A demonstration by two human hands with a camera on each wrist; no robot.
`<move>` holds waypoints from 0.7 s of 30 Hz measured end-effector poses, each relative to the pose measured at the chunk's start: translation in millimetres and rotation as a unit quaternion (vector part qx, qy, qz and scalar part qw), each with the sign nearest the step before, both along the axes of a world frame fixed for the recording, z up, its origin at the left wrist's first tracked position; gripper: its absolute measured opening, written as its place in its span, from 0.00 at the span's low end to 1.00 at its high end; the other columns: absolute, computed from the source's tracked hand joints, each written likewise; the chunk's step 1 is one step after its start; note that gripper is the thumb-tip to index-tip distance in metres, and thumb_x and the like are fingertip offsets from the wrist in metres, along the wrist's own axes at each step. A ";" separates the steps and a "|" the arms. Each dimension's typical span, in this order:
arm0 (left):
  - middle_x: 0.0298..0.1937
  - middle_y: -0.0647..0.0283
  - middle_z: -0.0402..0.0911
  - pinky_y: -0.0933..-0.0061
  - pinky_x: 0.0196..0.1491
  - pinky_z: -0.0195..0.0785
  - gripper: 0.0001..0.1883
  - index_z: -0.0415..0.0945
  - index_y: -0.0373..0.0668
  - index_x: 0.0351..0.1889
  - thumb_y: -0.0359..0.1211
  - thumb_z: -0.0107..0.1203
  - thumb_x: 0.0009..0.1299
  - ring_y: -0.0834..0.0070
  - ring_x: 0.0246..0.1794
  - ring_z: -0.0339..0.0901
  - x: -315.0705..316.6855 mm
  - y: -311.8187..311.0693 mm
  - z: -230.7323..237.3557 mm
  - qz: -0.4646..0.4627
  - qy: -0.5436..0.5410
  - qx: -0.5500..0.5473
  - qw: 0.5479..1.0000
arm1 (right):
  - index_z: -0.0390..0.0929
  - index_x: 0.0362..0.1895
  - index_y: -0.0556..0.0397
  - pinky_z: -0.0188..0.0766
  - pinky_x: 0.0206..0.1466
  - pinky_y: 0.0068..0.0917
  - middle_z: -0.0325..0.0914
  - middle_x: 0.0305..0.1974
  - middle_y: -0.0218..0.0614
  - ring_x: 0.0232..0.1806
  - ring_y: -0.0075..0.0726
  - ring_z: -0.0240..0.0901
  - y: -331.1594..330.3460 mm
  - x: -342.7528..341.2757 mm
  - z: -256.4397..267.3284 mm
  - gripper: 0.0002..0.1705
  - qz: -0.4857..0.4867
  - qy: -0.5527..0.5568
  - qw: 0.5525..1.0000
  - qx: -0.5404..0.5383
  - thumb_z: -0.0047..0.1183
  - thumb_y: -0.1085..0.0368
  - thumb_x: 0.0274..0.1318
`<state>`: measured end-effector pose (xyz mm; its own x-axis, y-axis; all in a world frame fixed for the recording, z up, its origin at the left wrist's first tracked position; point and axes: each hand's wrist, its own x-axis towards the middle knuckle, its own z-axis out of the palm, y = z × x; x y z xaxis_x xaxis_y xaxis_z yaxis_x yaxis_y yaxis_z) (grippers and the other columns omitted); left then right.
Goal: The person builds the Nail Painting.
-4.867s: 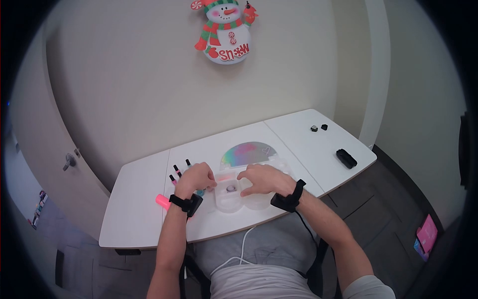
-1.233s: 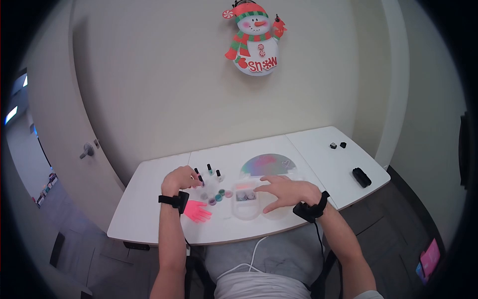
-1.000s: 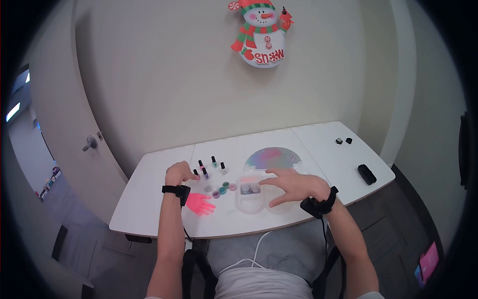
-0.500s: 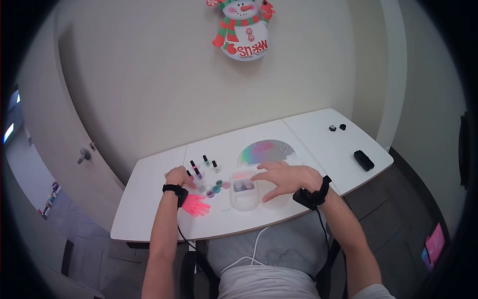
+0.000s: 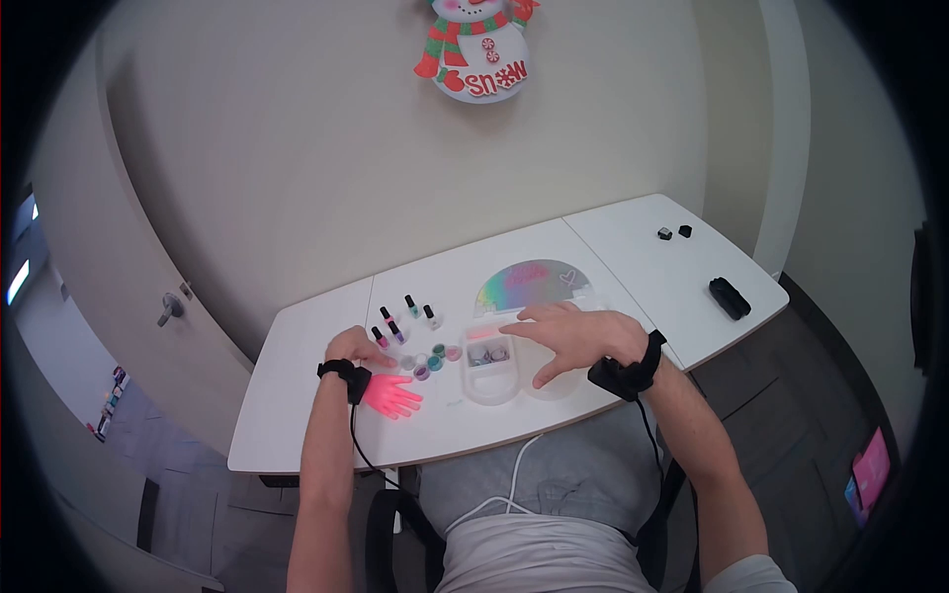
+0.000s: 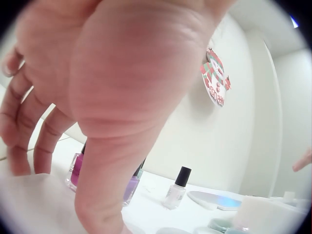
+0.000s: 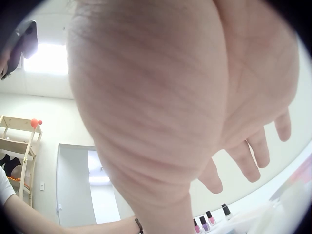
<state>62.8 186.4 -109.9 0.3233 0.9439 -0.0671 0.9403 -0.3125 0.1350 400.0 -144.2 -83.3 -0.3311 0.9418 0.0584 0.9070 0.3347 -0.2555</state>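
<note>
My left hand [image 5: 354,348] is low over the table beside several nail polish bottles, the nearest a pink one [image 5: 381,339]. In the left wrist view its fingers are apart behind a pale, blurred shape [image 6: 29,200], with the thumb on the other side; a clear-white bottle [image 6: 174,196] stands farther off. Small glitter pots [image 5: 435,364] lie near the thumb, and a bright pink model hand [image 5: 393,396] lies just in front of the wrist. My right hand [image 5: 578,338] hovers over the translucent case [image 5: 491,385], fingers spread, nothing in its grasp.
The case's shiny rainbow lid [image 5: 534,287] lies open behind it. A black pouch [image 5: 730,297] and two small dark blocks [image 5: 664,234] are on the right of the white table [image 5: 297,425]. A cable runs from each wrist camera.
My left hand has gone from the case over to the bottles, then down to the table at their left, leaving a pink bottle standing there. My right hand stays over the case.
</note>
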 end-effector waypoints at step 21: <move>0.26 0.63 0.86 0.70 0.32 0.71 0.11 0.91 0.32 0.38 0.34 0.72 0.72 0.79 0.26 0.79 100.6 -131.2 35.1 -0.270 -0.236 -0.134 0.924 | 0.63 0.84 0.60 0.59 0.83 0.52 0.67 0.77 0.62 0.81 0.64 0.62 9.0 -6.2 -4.8 0.53 0.035 0.000 0.999 -0.005 0.68 0.42 0.67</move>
